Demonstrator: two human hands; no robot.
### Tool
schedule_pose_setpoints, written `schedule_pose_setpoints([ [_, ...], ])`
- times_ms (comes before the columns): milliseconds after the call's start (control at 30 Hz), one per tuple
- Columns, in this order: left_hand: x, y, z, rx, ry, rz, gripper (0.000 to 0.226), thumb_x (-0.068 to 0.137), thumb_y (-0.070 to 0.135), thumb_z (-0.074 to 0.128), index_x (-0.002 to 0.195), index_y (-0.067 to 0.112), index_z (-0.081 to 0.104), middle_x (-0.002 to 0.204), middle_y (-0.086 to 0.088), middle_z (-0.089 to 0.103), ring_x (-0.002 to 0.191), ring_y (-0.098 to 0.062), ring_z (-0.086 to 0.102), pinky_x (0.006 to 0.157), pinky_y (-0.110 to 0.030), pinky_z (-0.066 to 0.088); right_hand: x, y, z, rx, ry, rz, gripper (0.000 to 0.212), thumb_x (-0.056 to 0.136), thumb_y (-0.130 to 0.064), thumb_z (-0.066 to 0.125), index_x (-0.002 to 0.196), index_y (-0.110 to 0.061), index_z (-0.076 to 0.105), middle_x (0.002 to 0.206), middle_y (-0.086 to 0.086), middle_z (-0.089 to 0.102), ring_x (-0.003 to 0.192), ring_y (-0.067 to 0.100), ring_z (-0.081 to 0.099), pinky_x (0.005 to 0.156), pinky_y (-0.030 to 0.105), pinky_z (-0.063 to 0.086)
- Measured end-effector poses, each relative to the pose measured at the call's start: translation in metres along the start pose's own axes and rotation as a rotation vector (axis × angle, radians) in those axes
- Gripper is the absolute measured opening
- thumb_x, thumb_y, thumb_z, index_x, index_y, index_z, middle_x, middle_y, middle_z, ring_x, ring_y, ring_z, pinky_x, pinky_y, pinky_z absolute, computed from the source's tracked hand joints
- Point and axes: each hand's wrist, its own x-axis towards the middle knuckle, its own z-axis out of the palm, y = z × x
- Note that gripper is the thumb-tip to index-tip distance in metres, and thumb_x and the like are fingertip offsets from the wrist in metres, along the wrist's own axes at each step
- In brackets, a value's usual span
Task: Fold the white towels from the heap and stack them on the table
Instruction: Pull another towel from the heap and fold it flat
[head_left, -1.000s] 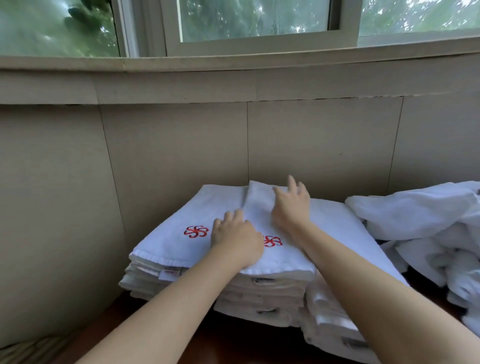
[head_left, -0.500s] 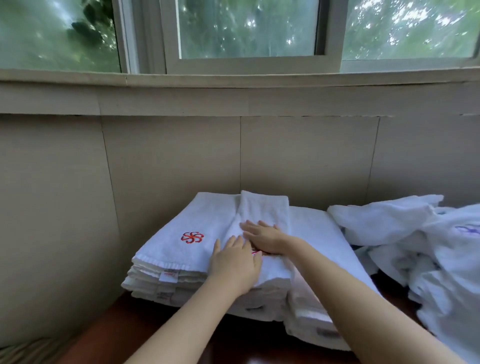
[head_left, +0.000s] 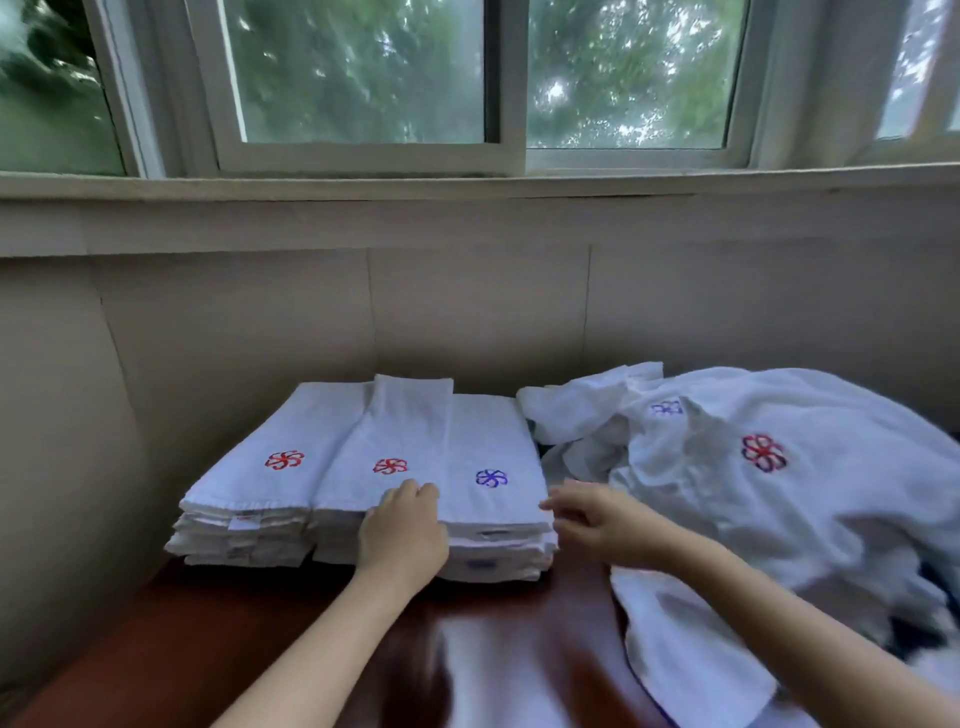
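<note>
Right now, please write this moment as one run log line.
left hand: rests on folded stack front edge | right hand: open, beside stack, holds nothing | heap: unfolded towels remain

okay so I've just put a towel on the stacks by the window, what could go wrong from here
1. The top towel with the red logo lies across the seam between two folded stacks and sits skewed, so it may slide or tip them as they grow.
2. The unfolded heap spills right up against the stack with the blue logo; pulling the next towel with the right hand could drag that stack's edge.
3. The left hand rests at the front edge and could nudge layers out of line.
</note>
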Motion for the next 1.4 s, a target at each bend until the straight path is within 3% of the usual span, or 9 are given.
schedule_pose_setpoints([
  [167,-0.001,0.086,0.016,-0.137,-0.092,0.138,0.038,0.094,0.02,0.039,0.131,0.019,0.048,0.134,-0.001,0.045,0.125,-0.023,0.041,0.099,-0.033,0.038,-0.064,0.092,-0.042,-0.3,0.327,0.333,0.035,0.095,-0.024,0.046,0.128,-0.018,0.056,0.136,0.008,0.05,0.125,0.024,0.044,0.099,0.028,0.032],
  [333,0.0,0.164,0.046,-0.324,-0.243,0.232,0.035,0.091,0.021,0.043,0.124,0.018,0.054,0.125,-0.003,0.051,0.114,-0.022,0.052,0.093,-0.034,0.044,-0.104,0.134,-0.027,-0.427,0.244,0.452,0.053,0.087,-0.04,0.055,0.135,-0.022,0.039,0.135,0.008,0.04,0.123,0.027,0.043,0.097,0.033,0.035],
  [433,-0.007,0.201,0.059,-0.613,-0.382,0.196,0.033,0.092,0.022,0.047,0.124,0.018,0.057,0.125,0.001,0.056,0.107,-0.013,0.055,0.084,-0.021,0.043,-0.114,0.136,-0.012,-0.309,0.464,0.428,0.011,0.092,-0.023,0.053,0.093,-0.012,0.05,0.098,0.006,0.052,0.1,0.03,0.053,0.074,0.032,0.032],
  [667,-0.027,0.234,0.04,-1.337,-0.564,-0.14,0.036,0.099,0.043,0.042,0.107,0.017,0.065,0.106,-0.005,0.067,0.088,-0.017,0.063,0.069,-0.026,0.048,-0.145,0.091,-0.021,0.169,0.783,0.312,0.027,0.074,0.002,0.069,0.063,-0.011,0.048,0.064,-0.002,0.046,0.065,0.026,0.051,0.058,0.035,0.03],
  [833,-0.044,0.223,0.01,-1.916,-0.81,-0.139,0.043,0.097,0.042,0.048,0.106,0.008,0.072,0.108,-0.016,0.07,0.096,-0.028,0.069,0.074,-0.035,0.057,-0.182,0.027,-0.017,0.147,0.483,0.011,0.021,0.078,-0.013,0.07,0.067,-0.005,0.054,0.068,0.008,0.058,0.07,0.024,0.051,0.066,0.037,0.038],
  [900,-0.057,0.214,0.002,-1.805,-0.813,-0.094,0.017,0.088,0.007,0.058,0.101,0.001,0.066,0.085,-0.021,0.07,0.073,-0.03,0.069,0.064,-0.034,0.057,-0.191,0.0,-0.008,0.148,0.35,-0.061,0.023,0.082,-0.022,0.066,0.072,-0.004,0.058,0.075,0.012,0.062,0.075,0.027,0.054,0.069,0.038,0.039],
  [1000,-0.075,0.183,0.001,-1.545,-0.711,-0.123,0.027,0.081,-0.015,0.04,0.096,-0.001,0.058,0.058,-0.016,0.058,0.044,-0.019,0.056,0.042,-0.021,0.045,-0.2,-0.032,0.005,0.274,0.242,-0.099,0.02,0.085,-0.027,0.066,0.081,-0.007,0.064,0.083,0.01,0.066,0.079,0.018,0.057,0.073,0.031,0.043],
  [1233,-0.125,0.084,0.0,-1.278,-0.642,-0.134,0.048,0.061,0.004,0.059,0.107,0.01,0.067,0.101,-0.01,0.073,0.094,-0.023,0.069,0.079,-0.034,0.056,-0.209,0.005,0.031,0.038,0.329,0.177,0.021,0.093,-0.019,0.053,0.111,-0.012,0.062,0.111,0.002,0.06,0.108,0.02,0.052,0.09,0.029,0.04],
  [1400,-0.146,0.014,0.002,-1.172,-0.445,-0.378,0.027,0.08,-0.011,0.05,0.093,0.006,0.066,0.075,-0.007,0.067,0.061,-0.013,0.063,0.051,-0.019,0.047,-0.219,0.051,0.044,-0.305,0.25,0.373,0.048,0.092,-0.034,0.05,0.138,-0.026,0.042,0.136,-0.004,0.046,0.13,0.019,0.039,0.103,0.033,0.029],
])
